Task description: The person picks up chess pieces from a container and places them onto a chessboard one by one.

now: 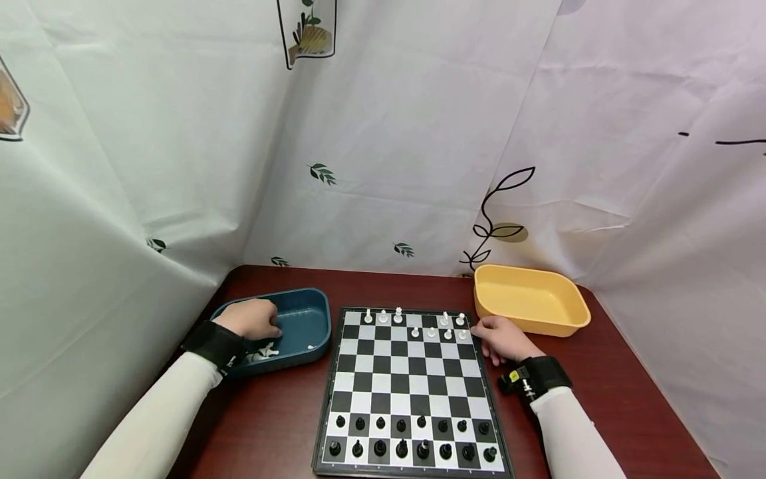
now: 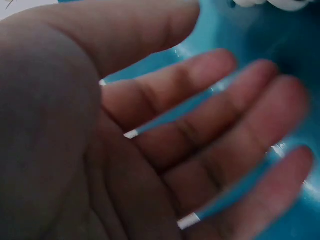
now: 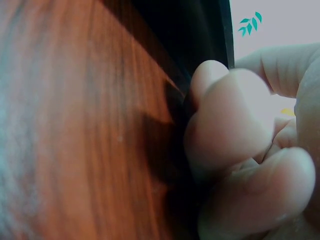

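Observation:
My left hand (image 1: 250,319) reaches into the dark blue tray (image 1: 322,313), over the white chess pieces (image 1: 266,351) at its near left. In the left wrist view its fingers (image 2: 200,125) are spread and relaxed, with nothing between them. My right hand (image 1: 505,338) holds the far right edge of the chessboard (image 1: 399,384), with curled fingers (image 3: 230,125) against the black side of the board in the right wrist view. White pawns (image 1: 431,332) stand on the right half of their row. Behind them are white back-row pieces (image 1: 383,317) with a gap in the middle.
Two rows of black chess pieces (image 1: 401,448) stand along the board's near side. A yellow tray (image 1: 532,322) sits at the back right, just behind my right hand. White patterned cloth (image 1: 395,133) hangs around the dark red wooden table (image 1: 269,426).

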The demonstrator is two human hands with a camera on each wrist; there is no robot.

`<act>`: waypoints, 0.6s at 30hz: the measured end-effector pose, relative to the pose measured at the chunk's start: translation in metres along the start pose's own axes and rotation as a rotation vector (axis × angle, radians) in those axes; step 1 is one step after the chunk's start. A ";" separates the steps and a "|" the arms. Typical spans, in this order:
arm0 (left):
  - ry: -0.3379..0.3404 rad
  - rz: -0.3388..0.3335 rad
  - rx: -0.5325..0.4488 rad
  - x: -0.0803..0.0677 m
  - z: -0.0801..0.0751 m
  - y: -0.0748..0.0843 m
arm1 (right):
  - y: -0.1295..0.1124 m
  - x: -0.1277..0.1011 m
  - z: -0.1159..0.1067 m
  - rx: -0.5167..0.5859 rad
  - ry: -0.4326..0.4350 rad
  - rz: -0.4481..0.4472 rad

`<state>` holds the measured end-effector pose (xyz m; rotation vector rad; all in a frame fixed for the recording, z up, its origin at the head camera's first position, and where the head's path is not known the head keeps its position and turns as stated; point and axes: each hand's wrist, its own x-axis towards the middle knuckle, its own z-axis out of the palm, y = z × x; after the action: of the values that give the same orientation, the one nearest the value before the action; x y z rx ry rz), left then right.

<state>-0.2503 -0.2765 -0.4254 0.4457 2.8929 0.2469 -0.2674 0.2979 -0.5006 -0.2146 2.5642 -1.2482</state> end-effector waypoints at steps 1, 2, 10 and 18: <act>-0.010 -0.016 -0.004 -0.002 0.000 -0.001 | 0.000 0.000 0.000 0.000 -0.001 0.000; -0.019 -0.028 -0.011 -0.003 -0.001 -0.001 | 0.001 0.000 0.000 0.000 -0.001 0.000; -0.067 -0.031 -0.069 -0.010 0.004 -0.007 | 0.002 0.001 0.000 0.001 -0.002 0.009; -0.120 0.100 -0.171 -0.010 0.006 -0.004 | 0.001 0.000 0.000 0.000 0.002 0.002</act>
<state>-0.2404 -0.2823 -0.4297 0.5545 2.7078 0.4620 -0.2677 0.2985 -0.5011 -0.2105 2.5656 -1.2484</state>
